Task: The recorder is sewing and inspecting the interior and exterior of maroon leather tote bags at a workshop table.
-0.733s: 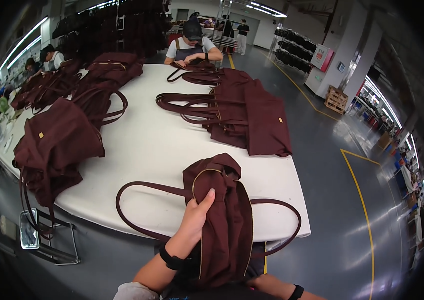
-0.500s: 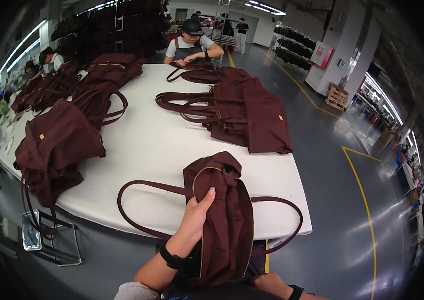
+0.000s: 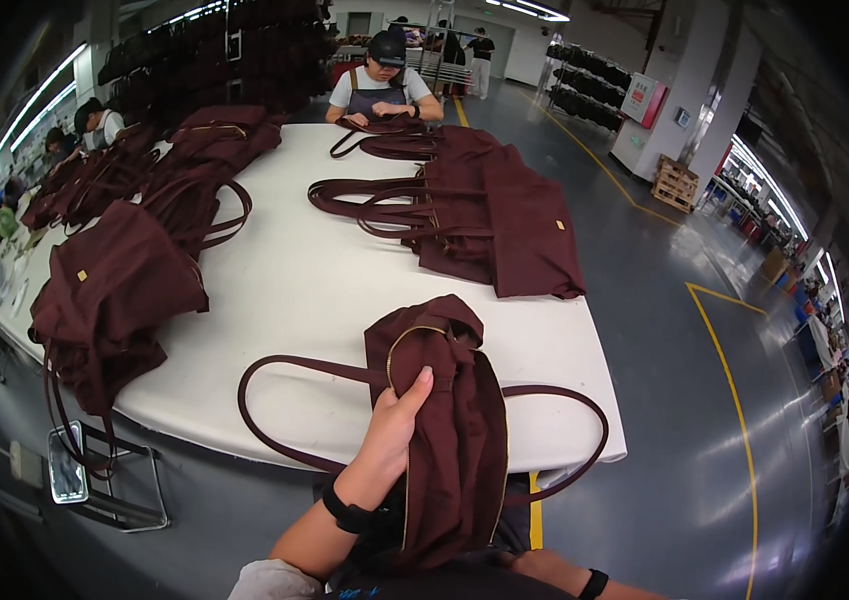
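Observation:
A maroon fabric tote bag (image 3: 455, 440) lies over the near edge of the white table, its long zip opening toward me and its two strap handles looped out left and right. My left hand (image 3: 397, 415) is closed on the bag's left side, thumb on top of the cloth and fingers out of sight beneath. Low at the right, my right hand (image 3: 537, 566) is close to the bag's near end. Its fingers are hidden, so I cannot see whether it grips the cloth.
Folded maroon bags (image 3: 535, 230) lie stacked along the right of the white table (image 3: 275, 270). More bags (image 3: 130, 265) are heaped on the left. A person (image 3: 385, 85) works at the far end. A metal-framed stool (image 3: 135, 490) stands below the left edge.
The view has shifted slightly. The person at the far end has lowered an arm toward the bag there. My left hand keeps its hold with hardly any movement.

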Action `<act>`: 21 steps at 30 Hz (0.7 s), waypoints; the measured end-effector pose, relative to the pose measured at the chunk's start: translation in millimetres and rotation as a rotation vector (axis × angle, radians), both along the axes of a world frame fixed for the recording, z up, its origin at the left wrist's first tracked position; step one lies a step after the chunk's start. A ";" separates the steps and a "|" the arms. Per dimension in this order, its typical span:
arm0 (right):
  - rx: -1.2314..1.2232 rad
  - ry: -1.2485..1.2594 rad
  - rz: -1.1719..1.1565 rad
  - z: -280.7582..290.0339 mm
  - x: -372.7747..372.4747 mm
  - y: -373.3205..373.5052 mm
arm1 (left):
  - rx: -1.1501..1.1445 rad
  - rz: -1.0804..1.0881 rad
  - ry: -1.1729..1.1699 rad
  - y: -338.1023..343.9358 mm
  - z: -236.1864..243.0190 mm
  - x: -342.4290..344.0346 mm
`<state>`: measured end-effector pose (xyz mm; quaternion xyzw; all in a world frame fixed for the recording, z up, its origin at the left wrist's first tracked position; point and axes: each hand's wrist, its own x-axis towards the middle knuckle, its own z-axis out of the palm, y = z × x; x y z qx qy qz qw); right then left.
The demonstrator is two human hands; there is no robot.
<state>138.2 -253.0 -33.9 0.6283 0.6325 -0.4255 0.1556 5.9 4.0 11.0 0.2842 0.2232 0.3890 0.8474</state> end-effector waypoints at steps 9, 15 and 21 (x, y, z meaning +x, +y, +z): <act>-0.162 -0.279 0.113 -15.2 -3.9 2.3 | 0.006 -0.032 0.016 2.0 -11.8 -1.4; 0.231 0.239 -0.070 -12.3 13.0 -8.5 | -0.001 -0.032 -0.017 2.7 -10.0 -7.2; 0.003 -0.239 0.154 11.0 -8.7 11.6 | -0.017 -0.038 0.004 2.6 -8.8 -7.1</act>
